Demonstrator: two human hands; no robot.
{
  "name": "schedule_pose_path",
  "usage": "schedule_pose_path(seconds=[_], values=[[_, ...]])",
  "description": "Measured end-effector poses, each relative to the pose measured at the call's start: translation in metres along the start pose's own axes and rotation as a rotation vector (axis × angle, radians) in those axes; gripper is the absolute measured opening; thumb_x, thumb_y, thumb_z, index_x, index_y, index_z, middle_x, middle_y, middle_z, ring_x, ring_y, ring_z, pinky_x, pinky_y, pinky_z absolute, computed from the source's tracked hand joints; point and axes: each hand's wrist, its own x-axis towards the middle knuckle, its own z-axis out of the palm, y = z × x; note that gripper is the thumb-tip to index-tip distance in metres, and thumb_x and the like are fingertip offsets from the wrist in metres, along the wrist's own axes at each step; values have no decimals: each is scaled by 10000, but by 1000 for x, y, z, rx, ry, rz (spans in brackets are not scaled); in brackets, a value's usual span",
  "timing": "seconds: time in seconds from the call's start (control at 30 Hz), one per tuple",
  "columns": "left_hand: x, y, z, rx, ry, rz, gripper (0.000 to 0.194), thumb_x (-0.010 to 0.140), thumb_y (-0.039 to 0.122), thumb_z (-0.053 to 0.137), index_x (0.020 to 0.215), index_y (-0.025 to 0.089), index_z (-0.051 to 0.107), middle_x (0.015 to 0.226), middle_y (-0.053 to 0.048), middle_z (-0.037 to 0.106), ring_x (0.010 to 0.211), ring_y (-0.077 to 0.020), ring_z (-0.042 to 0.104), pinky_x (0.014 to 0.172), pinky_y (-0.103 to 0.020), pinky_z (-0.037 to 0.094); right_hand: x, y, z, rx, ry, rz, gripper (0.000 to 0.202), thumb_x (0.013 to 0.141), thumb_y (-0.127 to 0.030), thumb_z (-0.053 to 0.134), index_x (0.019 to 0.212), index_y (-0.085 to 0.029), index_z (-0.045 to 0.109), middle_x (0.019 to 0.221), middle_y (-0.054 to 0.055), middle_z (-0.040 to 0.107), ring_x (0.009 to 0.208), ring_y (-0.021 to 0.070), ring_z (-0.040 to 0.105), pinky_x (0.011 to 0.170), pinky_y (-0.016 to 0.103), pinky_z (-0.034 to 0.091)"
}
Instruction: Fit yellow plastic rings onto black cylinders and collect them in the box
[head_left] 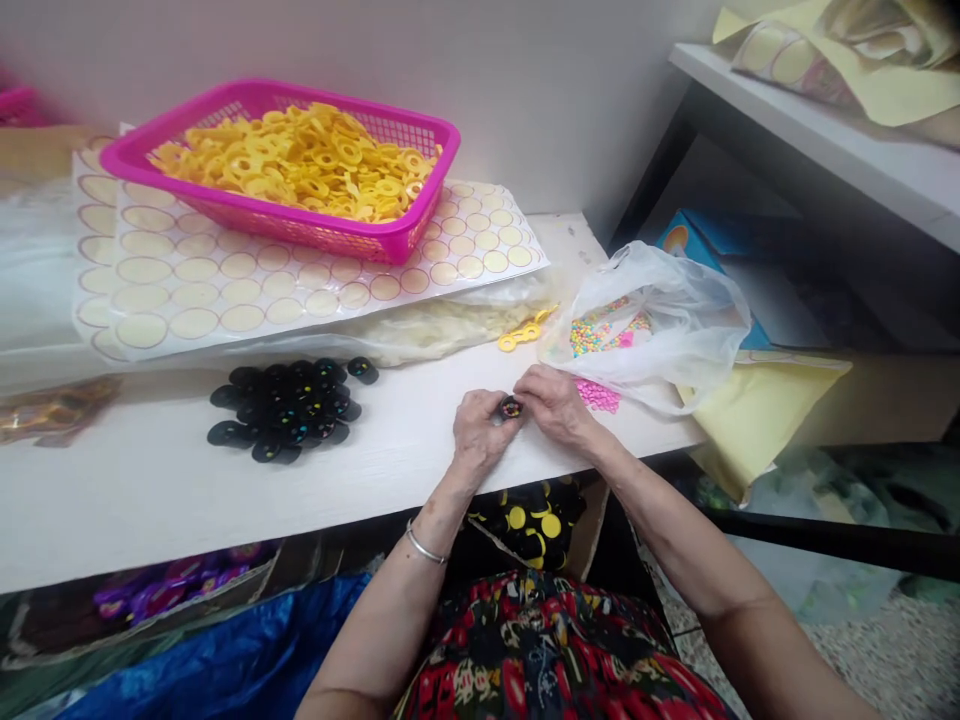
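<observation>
My left hand (482, 430) is closed round a small black cup (511, 407) with coloured bits inside, just above the white table's front edge. At the cup's right side, the fingers of my right hand (553, 402) are pinched together; whatever they hold is hidden. Small pink pieces (598, 395) lie right of my right hand. Behind them, an open clear plastic bag (667, 330) holds multicoloured beads (592, 335). A pile of similar black cups (289, 405) with coloured bits sits to the left. Yellow ring-shaped pieces (521, 335) lie behind my hands.
A pink basket (390, 235) of yellow pieces stands on sticker sheets (277, 285) at the back left. Below the table are a box of black and yellow parts (536, 525) and purple items (172, 590). A white shelf (817, 140) rises at right.
</observation>
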Motion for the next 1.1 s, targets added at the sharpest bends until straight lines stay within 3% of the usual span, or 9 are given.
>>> schedule_pose_path(seconds=[0.27,0.53,0.63,0.7,0.77,0.83,0.93,1.1], values=[[-2,-2,0,30,-20,12,185,641,253,655,818,201,655,749,-24,608,783,-180,528,712,-299,429,-3,-11,-2,-228,-116,-105,250,871,-148,410,800,-151,649,813,72,556,771,182,414,683,306,322],[1,7,-6,47,-68,-18,62,658,252,622,657,197,594,668,-3,576,724,-159,502,704,-284,404,6,-27,-10,-418,-260,-245,195,828,-81,454,802,-108,645,774,92,556,759,194,410,633,314,303],[0,4,-4,43,-59,-11,56,654,251,624,676,201,611,675,-6,579,724,-161,503,690,-281,403,6,-22,-11,-313,-258,-208,192,825,-86,471,754,-120,647,744,74,552,738,178,430,627,297,321],[-1,2,-3,43,-42,-8,91,649,252,630,729,208,636,697,-10,593,736,-166,511,693,-283,407,8,-12,-12,-123,-224,-177,174,825,-107,491,753,-132,647,737,51,552,735,159,461,646,278,350],[-1,1,-2,38,-30,-15,139,645,243,634,780,215,651,730,-14,613,763,-173,524,713,-288,415,15,3,-11,80,-149,-105,135,818,-132,515,790,-140,646,744,30,557,731,138,496,676,261,382],[-2,1,-1,27,-24,-31,176,634,222,640,808,218,656,761,-17,632,795,-181,535,736,-295,422,28,19,-9,131,-34,36,121,804,-145,525,821,-142,645,765,28,567,741,139,518,699,265,401],[-3,0,-2,11,-21,-44,213,611,191,652,823,212,658,778,-20,642,812,-188,540,750,-307,433,53,34,-3,-90,50,167,156,799,-171,519,878,-150,652,898,69,590,860,190,507,762,310,397],[-4,-4,-1,-30,-8,-34,246,582,174,682,826,202,666,789,-29,637,806,-189,543,752,-324,455,79,32,9,-412,-151,66,193,791,-189,528,941,-121,627,990,126,589,945,246,449,802,347,372]])
